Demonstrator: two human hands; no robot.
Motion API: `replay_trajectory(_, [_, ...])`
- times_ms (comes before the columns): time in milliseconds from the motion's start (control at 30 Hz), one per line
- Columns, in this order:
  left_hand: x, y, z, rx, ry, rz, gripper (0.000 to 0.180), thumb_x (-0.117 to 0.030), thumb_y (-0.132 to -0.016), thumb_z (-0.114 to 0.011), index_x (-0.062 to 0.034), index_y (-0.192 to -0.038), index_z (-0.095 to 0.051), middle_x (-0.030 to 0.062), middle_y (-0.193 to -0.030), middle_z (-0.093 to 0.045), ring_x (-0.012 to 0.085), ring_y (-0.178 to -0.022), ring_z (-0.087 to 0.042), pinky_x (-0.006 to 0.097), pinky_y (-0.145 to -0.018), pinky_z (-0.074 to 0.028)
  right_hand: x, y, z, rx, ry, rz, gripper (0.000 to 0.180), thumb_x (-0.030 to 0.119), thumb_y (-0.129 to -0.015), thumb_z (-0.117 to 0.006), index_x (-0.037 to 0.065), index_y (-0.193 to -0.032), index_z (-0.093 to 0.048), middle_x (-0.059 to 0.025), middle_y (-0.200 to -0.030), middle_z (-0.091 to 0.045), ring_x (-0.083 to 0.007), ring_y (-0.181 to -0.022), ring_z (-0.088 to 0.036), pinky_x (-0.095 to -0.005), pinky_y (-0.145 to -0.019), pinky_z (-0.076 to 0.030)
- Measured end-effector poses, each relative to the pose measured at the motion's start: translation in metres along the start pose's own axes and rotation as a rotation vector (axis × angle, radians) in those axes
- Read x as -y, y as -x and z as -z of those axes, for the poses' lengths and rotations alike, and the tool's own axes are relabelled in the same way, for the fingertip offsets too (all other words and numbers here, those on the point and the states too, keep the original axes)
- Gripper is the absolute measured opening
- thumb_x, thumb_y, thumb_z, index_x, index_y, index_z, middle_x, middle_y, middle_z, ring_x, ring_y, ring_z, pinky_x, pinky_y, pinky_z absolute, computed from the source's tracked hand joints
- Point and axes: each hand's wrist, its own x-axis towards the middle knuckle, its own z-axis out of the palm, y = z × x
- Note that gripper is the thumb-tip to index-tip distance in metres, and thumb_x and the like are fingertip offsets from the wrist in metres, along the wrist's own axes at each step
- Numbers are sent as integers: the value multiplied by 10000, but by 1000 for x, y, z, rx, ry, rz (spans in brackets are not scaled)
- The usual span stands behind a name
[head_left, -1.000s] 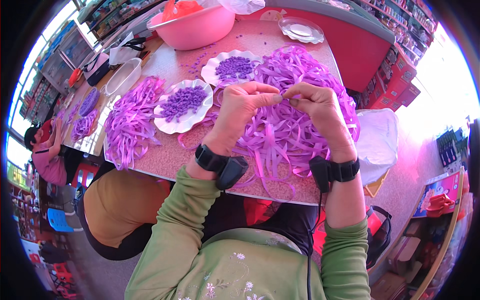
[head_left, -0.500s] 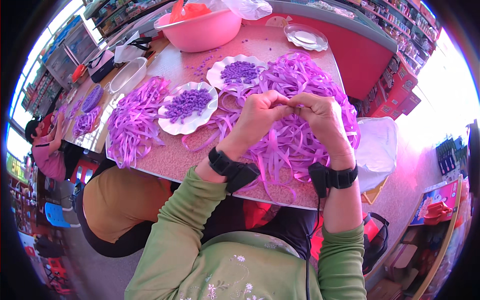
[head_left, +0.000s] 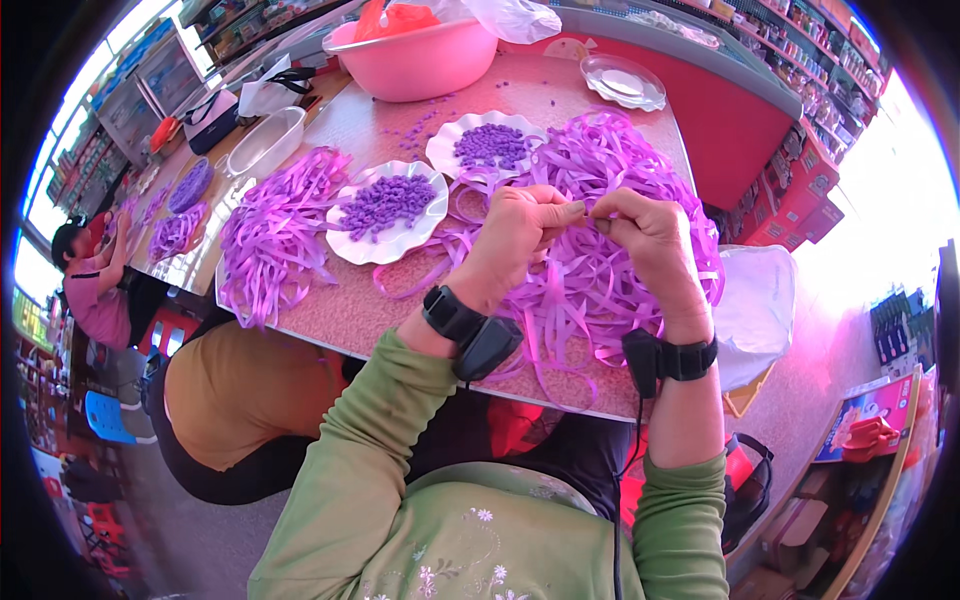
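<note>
My left hand (head_left: 515, 240) and my right hand (head_left: 652, 245) meet above a large heap of shiny purple ribbons (head_left: 590, 310). Both are closed in a pinch, thumb against forefinger, fingertips a small gap apart. What the fingertips hold is too small to make out against the purple ribbons behind. Left of my hands, a white wavy-edged plate (head_left: 345, 248) carries purple beads (head_left: 385, 205). Just beyond it, a second white plate (head_left: 440, 160) holds more purple beads (head_left: 492, 147). Another bunch of purple ribbons (head_left: 280, 235) lies at the table's left part.
A pink basin (head_left: 415, 65) stands at the far edge, near scattered beads. A clear dish (head_left: 622, 82) sits far right, a clear plastic tray (head_left: 266, 142) far left. Someone in a mustard top (head_left: 250, 395) sits close at my left; another person (head_left: 95, 290) works farther off.
My fingertips have drawn slightly apart, and the left fingers are more curled. The table and its contents appear shifted slightly in the view.
</note>
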Motion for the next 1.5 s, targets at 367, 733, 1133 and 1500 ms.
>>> replay_trajectory(367, [21, -15, 2, -75, -394, -453, 207, -192, -783, -751, 2, -743, -690, 18, -577, -546, 68, -551, -469, 289, -491, -379, 4, 4, 3, -44, 168, 19, 108, -33, -824, -600, -4, -915, -650, -20, -721, -613, -76, -701, -550, -244, -635, -438])
replay_trajectory(733, [13, -13, 11, -117, -243, -332, 229, -150, -838, -720, 17, -703, -642, 23, -590, -583, 79, -562, -519, 281, -496, -393, -19, -1, 15, -64, 19, 35, 95, -86, -851, -554, -16, -887, -608, 29, -726, -527, -42, -697, -462, -202, -623, -384])
replay_trajectory(1133, [16, -13, 4, -6, -138, -268, 225, -189, -845, -726, -1, -751, -645, -4, -611, -555, 65, -561, -485, 251, -491, -364, -2, 1, 5, -40, 97, 81, 99, -87, -840, -561, -16, -887, -611, 16, -726, -533, -57, -682, -464, -219, -609, -379])
replay_trajectory(1500, [10, -9, 6, 13, -33, -199, 193, -149, -834, -695, -18, -704, -638, -18, -577, -521, 57, -499, -445, 255, -443, -323, 1, 2, 4, -11, 124, 103, 93, -83, -843, -568, -13, -889, -610, 2, -748, -561, -68, -699, -493, -216, -634, -404])
